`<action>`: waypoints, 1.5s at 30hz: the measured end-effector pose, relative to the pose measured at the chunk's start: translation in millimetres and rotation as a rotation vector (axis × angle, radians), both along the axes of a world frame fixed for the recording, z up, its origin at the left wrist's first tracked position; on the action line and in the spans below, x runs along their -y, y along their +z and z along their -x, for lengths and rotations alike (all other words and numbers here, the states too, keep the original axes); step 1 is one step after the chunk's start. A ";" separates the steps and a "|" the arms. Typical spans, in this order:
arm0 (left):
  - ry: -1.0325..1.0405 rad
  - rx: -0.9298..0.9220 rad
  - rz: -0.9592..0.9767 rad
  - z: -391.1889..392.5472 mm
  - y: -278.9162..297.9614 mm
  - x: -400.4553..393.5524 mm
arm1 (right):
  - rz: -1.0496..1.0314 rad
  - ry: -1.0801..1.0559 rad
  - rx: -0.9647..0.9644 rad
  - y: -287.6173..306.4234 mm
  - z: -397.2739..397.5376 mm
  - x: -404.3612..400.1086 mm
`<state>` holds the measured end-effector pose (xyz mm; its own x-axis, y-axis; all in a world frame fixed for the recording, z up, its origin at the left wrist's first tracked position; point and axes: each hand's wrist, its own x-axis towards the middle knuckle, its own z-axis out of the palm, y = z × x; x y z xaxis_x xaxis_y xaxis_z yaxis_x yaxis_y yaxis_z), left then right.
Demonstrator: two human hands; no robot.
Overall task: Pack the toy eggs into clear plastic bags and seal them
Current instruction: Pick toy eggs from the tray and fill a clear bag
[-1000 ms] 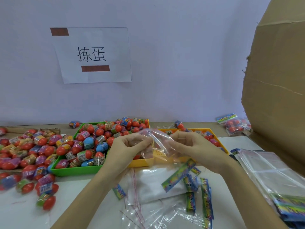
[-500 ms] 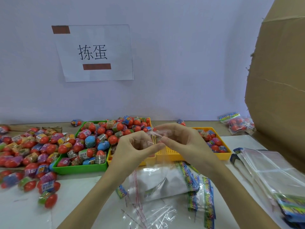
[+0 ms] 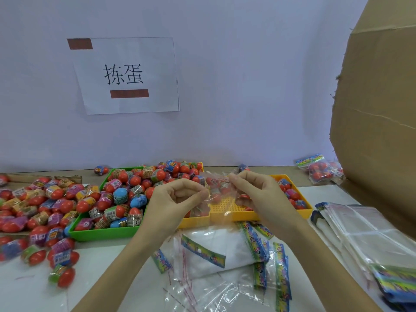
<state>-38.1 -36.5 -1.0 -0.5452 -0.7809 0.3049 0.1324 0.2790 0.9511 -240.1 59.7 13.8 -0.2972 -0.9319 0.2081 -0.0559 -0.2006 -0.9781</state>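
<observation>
Clear plastic bag point(image 3: 219, 190) is pinched between left hand point(image 3: 177, 199) and right hand point(image 3: 256, 192), above the yellow tray point(image 3: 225, 213) mid-table

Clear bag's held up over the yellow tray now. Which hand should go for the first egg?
Probably the left hand. It pinches the clear bag at its left edge, right beside the green tray heaped with toy eggs. The right hand can hold the bag; the yellow tray under it has fewer eggs.
</observation>
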 end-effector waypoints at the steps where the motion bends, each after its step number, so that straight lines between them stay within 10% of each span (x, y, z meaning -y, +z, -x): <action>1: 0.003 0.010 0.024 -0.2 0.1 0.4 | -0.013 -0.035 0.014 -1.3 0.5 1.3; 6: 0.015 0.008 0.130 2.3 -2.5 -2.3 | -0.032 -0.190 0.008 -7.0 -0.4 5.2; 12: 0.083 0.032 0.234 5.1 -9.1 -0.5 | 0.450 -0.415 -0.695 -0.2 -6.7 -1.6; 17: 0.110 0.005 0.270 5.6 -10.0 -0.8 | 0.339 -0.258 -1.034 -0.7 -13.1 -1.2; 28: -0.284 0.124 -0.017 2.0 1.6 -3.0 | 0.250 -0.188 -0.975 -4.9 -15.7 -1.7; 45: -0.179 0.250 0.474 0.8 -5.0 1.2 | 0.275 -0.044 -0.921 -6.7 -29.5 -6.1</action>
